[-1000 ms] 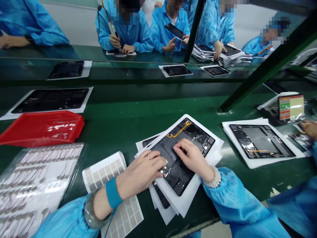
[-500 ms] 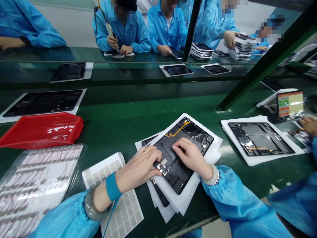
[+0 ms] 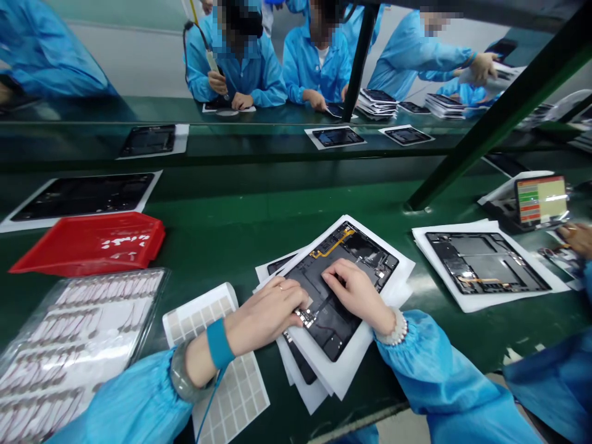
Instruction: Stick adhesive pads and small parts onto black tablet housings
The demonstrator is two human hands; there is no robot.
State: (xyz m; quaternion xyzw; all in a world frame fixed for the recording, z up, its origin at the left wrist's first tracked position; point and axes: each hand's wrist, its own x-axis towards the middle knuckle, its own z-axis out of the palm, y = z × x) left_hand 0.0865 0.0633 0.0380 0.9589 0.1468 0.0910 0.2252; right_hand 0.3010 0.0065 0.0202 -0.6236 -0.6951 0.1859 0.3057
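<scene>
An open tablet housing (image 3: 345, 336) with black innards and an orange flex cable (image 3: 340, 245) lies tilted on white sheets, on top of another housing (image 3: 300, 364). My left hand (image 3: 272, 308) grips its left edge, with bent fingers and the thumb beside a small circuit board (image 3: 306, 317). Over the middle of the housing, my right hand (image 3: 355, 293) is closed, its fingertips pressed down near a dark strip. Whatever is under those fingertips is hidden. A sheet of grey square stickers (image 3: 240, 394) lies below my left wrist, which wears a blue band (image 3: 219, 344).
A red tray (image 3: 92, 243) and a clear tray of small wired parts (image 3: 69, 333) stand at left. Another open tablet (image 3: 485, 262) lies right, near a small screen (image 3: 541, 200) and a co-worker's hand (image 3: 578, 240). A green post (image 3: 462, 160) slants across. Co-workers sit opposite.
My left hand has shifted slightly right, further over the circuit board. My right hand stays in place. A co-worker at the back right has carried a stack of sheets rightward. The view has shifted a little.
</scene>
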